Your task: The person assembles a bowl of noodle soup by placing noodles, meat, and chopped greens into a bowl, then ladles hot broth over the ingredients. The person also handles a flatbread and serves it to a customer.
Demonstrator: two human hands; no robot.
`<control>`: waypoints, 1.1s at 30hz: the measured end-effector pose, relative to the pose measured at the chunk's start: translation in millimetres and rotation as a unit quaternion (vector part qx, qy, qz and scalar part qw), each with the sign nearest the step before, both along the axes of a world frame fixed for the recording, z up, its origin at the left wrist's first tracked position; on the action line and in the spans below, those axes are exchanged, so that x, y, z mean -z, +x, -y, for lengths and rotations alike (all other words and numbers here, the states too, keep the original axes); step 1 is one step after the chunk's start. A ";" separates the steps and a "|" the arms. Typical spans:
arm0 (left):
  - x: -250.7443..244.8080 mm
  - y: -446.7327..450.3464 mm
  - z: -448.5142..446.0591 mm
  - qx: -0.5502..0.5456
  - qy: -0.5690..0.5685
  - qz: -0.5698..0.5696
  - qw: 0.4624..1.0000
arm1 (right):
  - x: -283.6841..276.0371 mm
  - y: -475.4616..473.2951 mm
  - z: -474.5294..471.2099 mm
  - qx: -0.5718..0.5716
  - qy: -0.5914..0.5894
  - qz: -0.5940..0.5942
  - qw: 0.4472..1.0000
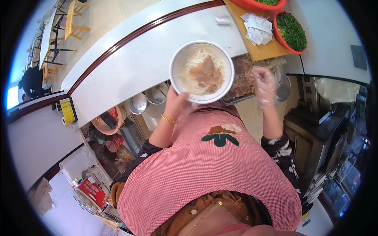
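Note:
My left hand (175, 103) grips the near left rim of a white bowl (201, 97), thumb on the edge. White noodles (195, 59) lie in the bowl, topped by thin slices of brown meat (206, 73). My right hand (264, 85), in a clear plastic glove, is to the right of the bowl with its fingers curled. It is above or beside a metal tray of sliced meat (240, 84); blur hides whether anything is between the fingers. Some pale shreds (276, 66) show at the tray's far right. The bowl covers part of the tray.
A white counter (141, 50) runs across in front. Paper slips (257, 28) bearing writing lie on a wooden board (260, 53), beside a red basin of chopped greens (291, 32). Metal pots (138, 103) stand below the counter edge. A dark metal cabinet (307, 129) is at right.

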State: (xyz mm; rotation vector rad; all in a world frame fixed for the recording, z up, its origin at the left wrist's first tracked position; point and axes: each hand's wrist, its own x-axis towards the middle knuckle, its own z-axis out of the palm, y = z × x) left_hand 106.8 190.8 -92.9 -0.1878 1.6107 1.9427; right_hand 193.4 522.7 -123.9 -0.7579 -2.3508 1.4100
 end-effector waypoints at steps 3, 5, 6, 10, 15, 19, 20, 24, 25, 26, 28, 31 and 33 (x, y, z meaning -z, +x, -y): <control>5.4 -4.9 14.2 -0.007 -0.010 -0.002 1.000 | 59.7 16.8 -3.9 -0.031 0.153 0.129 0.979; 6.4 -6.5 24.9 -0.020 -0.021 -0.002 1.000 | 81.3 26.6 -5.3 -0.072 0.261 0.235 0.934; 6.1 -6.3 30.4 -0.029 -0.024 -0.012 0.999 | 86.7 31.8 -3.9 -0.073 0.245 0.195 0.947; 2.3 -8.9 44.7 -0.035 -0.035 -0.028 0.998 | 88.1 37.5 19.8 -0.100 0.174 0.248 0.948; -2.7 -6.5 42.8 -0.043 -0.025 -0.017 0.999 | 84.5 22.7 39.4 -0.061 0.192 0.237 0.950; -8.3 -1.8 33.6 -0.033 -0.036 -0.003 0.999 | 81.1 17.3 29.3 -0.067 0.176 0.228 0.955; -9.8 1.0 30.8 -0.022 -0.063 -0.024 0.997 | 79.0 18.0 25.4 -0.075 0.156 0.245 0.954; -13.9 2.9 21.8 0.000 -0.041 -0.027 0.999 | 70.7 27.2 20.2 -0.092 0.136 0.235 0.958; -14.2 3.4 18.9 0.003 -0.040 -0.028 0.999 | 70.8 29.3 24.5 -0.138 0.138 0.251 0.948; -13.7 3.9 16.1 0.004 -0.045 -0.021 0.999 | 73.0 29.9 31.3 -0.183 0.140 0.267 0.936; -12.6 5.8 10.5 0.006 -0.041 -0.029 0.999 | 82.4 25.9 52.3 -0.234 0.203 0.340 0.888; -10.9 8.1 6.4 0.008 -0.041 -0.024 0.999 | 96.5 18.0 76.8 -0.209 0.204 0.354 0.889; -11.0 9.2 6.8 0.009 -0.036 -0.011 0.999 | 100.5 14.3 85.1 -0.204 0.193 0.369 0.886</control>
